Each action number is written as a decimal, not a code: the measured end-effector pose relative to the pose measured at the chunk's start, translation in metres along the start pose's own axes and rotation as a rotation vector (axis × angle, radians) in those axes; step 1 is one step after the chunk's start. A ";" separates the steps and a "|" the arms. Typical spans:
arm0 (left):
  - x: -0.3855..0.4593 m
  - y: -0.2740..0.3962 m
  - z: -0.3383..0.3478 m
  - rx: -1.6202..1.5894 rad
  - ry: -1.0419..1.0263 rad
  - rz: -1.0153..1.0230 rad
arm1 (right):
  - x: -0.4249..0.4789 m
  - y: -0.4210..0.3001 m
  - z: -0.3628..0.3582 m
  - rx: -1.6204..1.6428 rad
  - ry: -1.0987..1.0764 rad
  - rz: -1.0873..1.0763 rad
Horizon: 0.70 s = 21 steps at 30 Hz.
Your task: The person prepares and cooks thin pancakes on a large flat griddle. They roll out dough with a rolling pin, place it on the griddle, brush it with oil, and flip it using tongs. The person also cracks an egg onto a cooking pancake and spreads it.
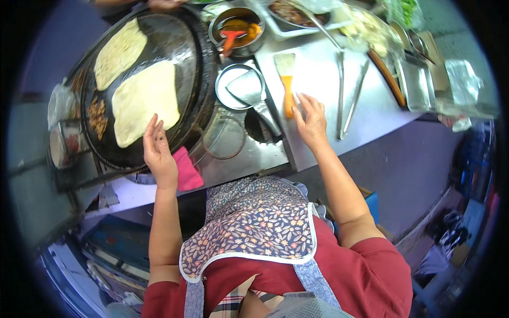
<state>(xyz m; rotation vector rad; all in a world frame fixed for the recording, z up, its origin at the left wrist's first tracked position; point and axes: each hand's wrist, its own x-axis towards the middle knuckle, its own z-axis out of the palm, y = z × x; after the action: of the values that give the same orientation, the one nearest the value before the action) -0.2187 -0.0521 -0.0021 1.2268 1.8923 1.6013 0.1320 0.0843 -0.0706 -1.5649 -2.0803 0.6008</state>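
Observation:
On a round black griddle (187, 47) lie a pale square sheet of dough (147, 99) and, beyond it, a narrower flatbread (119, 55). My left hand (161, 153) is over the griddle's near edge, its fingertips at the square sheet's lower edge; whether they touch it is not clear. Nothing shows in that hand. On the steel worktop (318, 63), a scraper with an orange handle (288, 95) lies beside my right hand (312, 121). The fingers there are apart, with the thumb close to the handle's end. A wide metal spatula (248, 89) rests across a round metal dish (222, 85).
Tongs (342, 95) lie right of my right hand. Behind the dish stands a pot of oil or sauce (234, 24) with a red-handled tool. Brown food bits (97, 117) sit at the griddle's left. A pink cloth (187, 171) hangs at the front edge. Another person's hand (165, 4) shows beyond the griddle.

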 end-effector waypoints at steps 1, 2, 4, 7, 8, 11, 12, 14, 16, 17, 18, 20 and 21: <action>-0.002 0.008 0.012 -0.023 -0.041 -0.019 | 0.002 0.009 -0.005 -0.149 0.139 0.027; -0.004 0.016 0.021 0.025 -0.077 -0.045 | 0.002 0.021 -0.010 -0.299 0.277 0.056; -0.004 0.015 0.037 -0.063 -0.186 -0.088 | 0.000 0.044 -0.022 -0.563 0.464 0.191; -0.001 -0.003 0.060 -0.175 -0.329 -0.135 | -0.012 0.073 -0.020 -0.477 0.231 0.440; -0.002 -0.006 0.070 -0.196 -0.370 -0.146 | -0.020 0.070 -0.017 -0.429 0.253 0.354; -0.005 -0.005 0.092 -0.153 -0.460 -0.115 | -0.031 0.026 0.010 -0.369 0.178 0.311; -0.006 0.003 0.101 -0.168 -0.474 -0.135 | -0.029 0.014 0.014 -0.295 0.166 0.288; -0.005 0.014 0.114 -0.162 -0.526 -0.125 | -0.020 -0.002 0.008 -0.167 0.172 0.186; -0.008 0.030 0.138 -0.155 -0.566 -0.114 | 0.002 0.015 -0.018 -0.110 0.191 0.175; -0.010 0.044 0.160 -0.132 -0.592 -0.114 | 0.017 0.045 -0.042 -0.134 0.202 0.203; -0.017 0.075 0.209 -0.101 -0.607 -0.088 | 0.042 0.101 -0.085 -0.212 0.266 0.194; -0.010 0.099 0.255 -0.043 -0.790 -0.034 | 0.057 0.160 -0.119 -0.485 0.374 0.255; -0.006 0.111 0.290 0.036 -0.877 0.010 | 0.069 0.185 -0.138 -0.652 0.424 0.253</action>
<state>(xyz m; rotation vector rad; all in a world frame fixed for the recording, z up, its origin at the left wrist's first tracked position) 0.0428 0.1151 0.0168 1.5926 1.3311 0.7912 0.3391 0.2073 -0.0639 -2.0961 -1.8437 -0.3664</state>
